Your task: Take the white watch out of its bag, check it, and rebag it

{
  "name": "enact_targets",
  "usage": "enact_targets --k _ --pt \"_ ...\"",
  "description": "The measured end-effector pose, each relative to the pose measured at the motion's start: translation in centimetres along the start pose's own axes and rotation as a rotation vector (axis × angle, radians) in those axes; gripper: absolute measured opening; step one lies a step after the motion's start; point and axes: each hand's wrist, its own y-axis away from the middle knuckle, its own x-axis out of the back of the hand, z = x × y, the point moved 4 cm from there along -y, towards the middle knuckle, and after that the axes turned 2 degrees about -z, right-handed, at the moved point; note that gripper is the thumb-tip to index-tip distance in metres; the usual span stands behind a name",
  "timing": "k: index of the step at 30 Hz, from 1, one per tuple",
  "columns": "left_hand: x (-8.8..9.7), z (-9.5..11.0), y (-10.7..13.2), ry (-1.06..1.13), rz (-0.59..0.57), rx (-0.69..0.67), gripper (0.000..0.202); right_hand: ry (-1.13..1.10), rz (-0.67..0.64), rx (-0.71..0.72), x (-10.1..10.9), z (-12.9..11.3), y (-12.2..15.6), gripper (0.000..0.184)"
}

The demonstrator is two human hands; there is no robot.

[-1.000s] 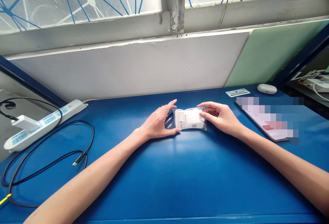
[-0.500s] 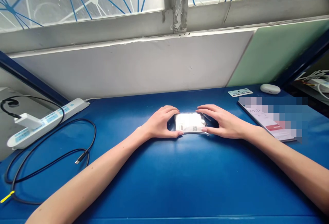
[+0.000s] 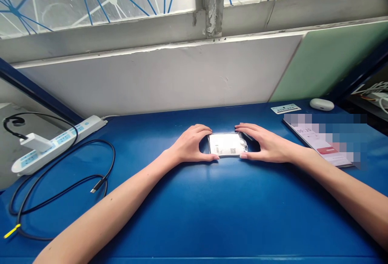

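Observation:
A small flat white package (image 3: 228, 144) lies on the blue tabletop in front of me. It has a clear, shiny wrapper that looks crinkled at the right end, with a barcode and a square code printed on its face. My left hand (image 3: 195, 143) curves around the left end, thumb along the near edge and fingers by the far corner. Around the right end curves my right hand (image 3: 260, 142), its thumb at the near corner and its fingers beyond the far edge. Both hands have thumb and fingers spread apart, with the package lying between them.
Left on the blue table (image 3: 194, 215) are a white power strip (image 3: 62, 143), a plugged-in charger (image 3: 35, 143) and a looped black cable (image 3: 113, 155). To the right lie a phone (image 3: 325, 147) showing a timer, a card (image 3: 285, 109) and a white case (image 3: 321, 104).
My right thumb has slid off the package's face to its near edge, uncovering the crinkled right end. My left hand keeps its place. The whole view has shifted slightly.

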Motion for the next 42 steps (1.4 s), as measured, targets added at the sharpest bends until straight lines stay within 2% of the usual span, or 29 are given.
enact_targets --k 9,18,23,29,37,42 --pt "0.0 0.0 -0.1 0.006 0.004 0.018 0.072 0.032 -0.038 0.011 0.0 0.4 0.1 0.087" --pt "-0.3 1.1 -0.5 -0.03 -0.103 0.035 0.066 0.043 0.005 0.004 0.1 0.1 -0.1 0.084" --pt "-1.0 2.2 -0.5 -0.07 -0.105 0.052 0.064 0.072 0.008 0.066 -0.3 -0.4 -0.1 0.079" --pt "-1.3 2.1 -0.4 -0.096 -0.087 0.041 0.061 0.071 0.005 0.115 -0.7 -1.2 -0.3 0.075" --pt "-1.5 2.2 -0.3 -0.114 -0.085 0.02 0.064 0.044 0.059 0.047 -1.3 -2.1 -0.3 0.063" --pt "-1.7 2.2 -0.2 -0.152 -0.152 0.042 0.069 0.071 0.081 0.01 -1.8 -2.6 -0.3 0.06"
